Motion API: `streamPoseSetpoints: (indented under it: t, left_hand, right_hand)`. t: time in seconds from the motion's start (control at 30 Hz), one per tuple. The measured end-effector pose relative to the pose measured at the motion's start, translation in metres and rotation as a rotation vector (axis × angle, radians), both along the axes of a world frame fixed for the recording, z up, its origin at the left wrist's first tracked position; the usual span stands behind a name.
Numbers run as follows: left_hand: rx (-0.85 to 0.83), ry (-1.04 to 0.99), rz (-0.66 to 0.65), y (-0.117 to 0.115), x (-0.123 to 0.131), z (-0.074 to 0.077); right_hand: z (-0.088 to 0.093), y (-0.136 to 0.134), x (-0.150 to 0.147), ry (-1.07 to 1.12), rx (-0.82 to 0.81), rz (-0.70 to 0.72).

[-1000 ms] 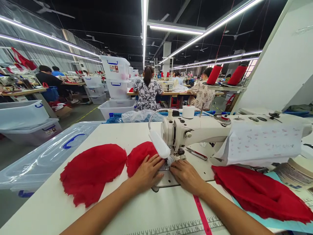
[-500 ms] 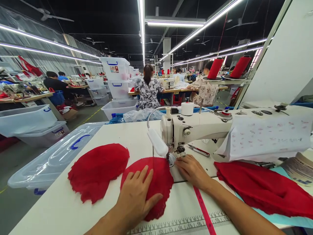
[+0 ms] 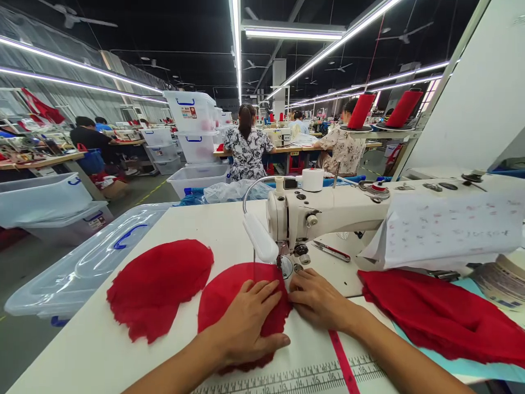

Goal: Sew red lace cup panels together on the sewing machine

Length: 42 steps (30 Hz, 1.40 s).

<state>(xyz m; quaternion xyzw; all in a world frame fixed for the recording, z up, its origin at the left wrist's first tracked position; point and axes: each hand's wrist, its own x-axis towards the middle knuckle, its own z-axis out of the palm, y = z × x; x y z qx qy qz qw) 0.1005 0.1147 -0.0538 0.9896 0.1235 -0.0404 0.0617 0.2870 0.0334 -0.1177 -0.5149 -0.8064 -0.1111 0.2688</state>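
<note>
A round red cloth piece (image 3: 221, 295) lies under the needle area of a white sewing machine (image 3: 336, 210). My left hand (image 3: 250, 323) rests flat on that cloth with its fingers spread a little and its thumb out to the right. At the cloth's right edge, just below the presser foot, my right hand (image 3: 315, 298) has its fingers bent together; what they pinch, if anything, is hidden. A second red piece (image 3: 162, 284) lies flat on the left of the white table (image 3: 82, 350). More red cloth (image 3: 435, 312) sits on the right, over light blue material.
Small thread snips (image 3: 332, 251) lie behind the machine's needle end. A printed ruler (image 3: 303, 380) and a pink strip (image 3: 343, 361) run along the front edge. A clear lid (image 3: 98, 257) borders the table's left side. Two red thread cones (image 3: 361, 111) stand above the machine; people sit beyond.
My left hand has moved right across the cloth, closer to my right hand. My right hand has shifted slightly down and left to the cloth's edge. The view has shifted a little.
</note>
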Motion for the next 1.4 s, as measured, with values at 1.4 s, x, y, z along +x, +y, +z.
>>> streamPoseSetpoints:
  t: [1.4]
  left_hand:
    - [0.170, -0.188, -0.070, 0.041, 0.008, -0.021]
  right_hand:
    - [-0.003, 0.012, 0.002, 0.033, 0.015, -0.085]
